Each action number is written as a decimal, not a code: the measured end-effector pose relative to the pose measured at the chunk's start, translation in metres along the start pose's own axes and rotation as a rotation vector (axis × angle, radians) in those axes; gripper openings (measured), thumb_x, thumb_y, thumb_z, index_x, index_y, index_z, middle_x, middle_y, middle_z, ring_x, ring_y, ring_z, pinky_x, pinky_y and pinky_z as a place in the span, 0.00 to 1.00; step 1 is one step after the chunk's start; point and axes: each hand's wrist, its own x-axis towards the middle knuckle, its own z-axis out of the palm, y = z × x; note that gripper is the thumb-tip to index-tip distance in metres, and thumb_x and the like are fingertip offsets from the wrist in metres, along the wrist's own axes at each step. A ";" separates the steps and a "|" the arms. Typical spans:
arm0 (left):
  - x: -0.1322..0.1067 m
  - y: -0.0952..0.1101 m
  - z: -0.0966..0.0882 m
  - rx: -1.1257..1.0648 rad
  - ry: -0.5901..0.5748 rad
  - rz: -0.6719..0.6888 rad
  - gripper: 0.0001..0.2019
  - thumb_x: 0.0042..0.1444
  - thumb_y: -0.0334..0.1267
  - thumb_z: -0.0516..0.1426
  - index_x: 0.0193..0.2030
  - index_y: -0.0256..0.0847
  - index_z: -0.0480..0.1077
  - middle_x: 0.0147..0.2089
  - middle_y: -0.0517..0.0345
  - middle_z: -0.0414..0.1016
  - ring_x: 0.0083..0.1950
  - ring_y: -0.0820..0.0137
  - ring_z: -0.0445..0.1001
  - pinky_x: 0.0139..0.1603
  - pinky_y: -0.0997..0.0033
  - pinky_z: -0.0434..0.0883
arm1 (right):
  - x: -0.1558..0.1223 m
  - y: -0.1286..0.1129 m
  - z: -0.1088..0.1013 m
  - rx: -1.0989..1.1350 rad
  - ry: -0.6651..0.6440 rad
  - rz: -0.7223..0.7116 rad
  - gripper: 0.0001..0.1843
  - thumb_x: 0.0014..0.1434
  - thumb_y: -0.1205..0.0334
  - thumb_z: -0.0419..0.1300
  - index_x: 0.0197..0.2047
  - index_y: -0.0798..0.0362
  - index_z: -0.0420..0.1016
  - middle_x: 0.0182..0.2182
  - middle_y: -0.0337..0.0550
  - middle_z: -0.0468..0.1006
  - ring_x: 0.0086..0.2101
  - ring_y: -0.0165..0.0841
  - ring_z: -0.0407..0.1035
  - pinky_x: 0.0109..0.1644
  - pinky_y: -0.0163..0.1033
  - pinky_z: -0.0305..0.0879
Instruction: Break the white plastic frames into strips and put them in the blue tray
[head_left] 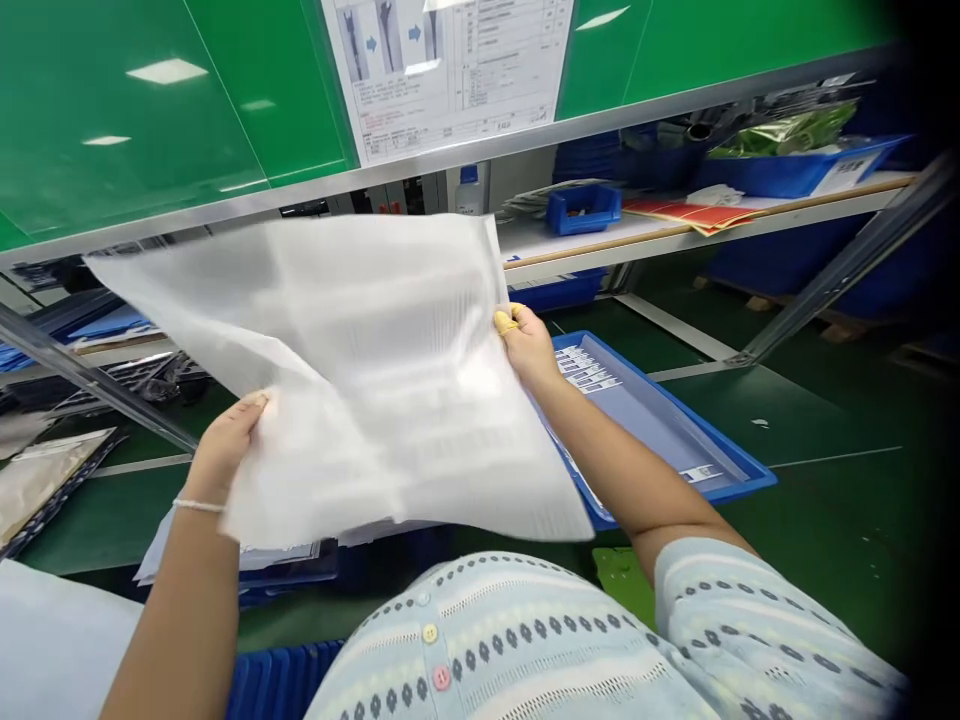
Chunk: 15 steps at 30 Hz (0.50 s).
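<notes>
At the centre, a smooth, faintly sheened and creased surface is shown by the thin sheet [390,400]; whether plastic or paper cannot be told. Across the top, lights are mirrored in the glossy board [112,120], and glare is caught by the paper notice [480,90]. Smooth plastic is seen in the tray [637,420] at right, crinkled glossy plastic in the upper-right bag [787,130], matt openwork cloth in the shirt [525,640] below.

Both hands [227,445] [531,350] in pinch grips
</notes>
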 end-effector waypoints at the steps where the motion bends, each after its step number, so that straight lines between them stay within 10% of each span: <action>1: 0.011 -0.009 -0.005 0.064 0.015 -0.038 0.18 0.49 0.50 0.63 0.40 0.38 0.73 0.38 0.54 0.77 0.37 0.65 0.74 0.36 0.67 0.73 | 0.012 0.015 -0.005 -0.169 0.016 0.018 0.12 0.62 0.57 0.51 0.46 0.52 0.67 0.32 0.40 0.74 0.34 0.33 0.68 0.39 0.35 0.63; 7: 0.069 -0.089 0.008 0.500 0.030 -0.244 0.16 0.60 0.44 0.56 0.50 0.37 0.69 0.51 0.51 0.71 0.48 0.62 0.72 0.47 0.56 0.73 | 0.053 0.089 -0.011 -0.979 -0.126 0.205 0.17 0.66 0.55 0.49 0.52 0.56 0.67 0.43 0.53 0.77 0.43 0.40 0.70 0.43 0.38 0.61; 15: 0.097 -0.162 0.020 0.798 -0.046 -0.338 0.17 0.60 0.45 0.56 0.52 0.38 0.68 0.51 0.50 0.71 0.48 0.63 0.73 0.47 0.55 0.73 | 0.075 0.148 -0.008 -1.060 -0.209 0.383 0.15 0.65 0.61 0.51 0.51 0.59 0.70 0.45 0.61 0.77 0.47 0.44 0.71 0.46 0.42 0.62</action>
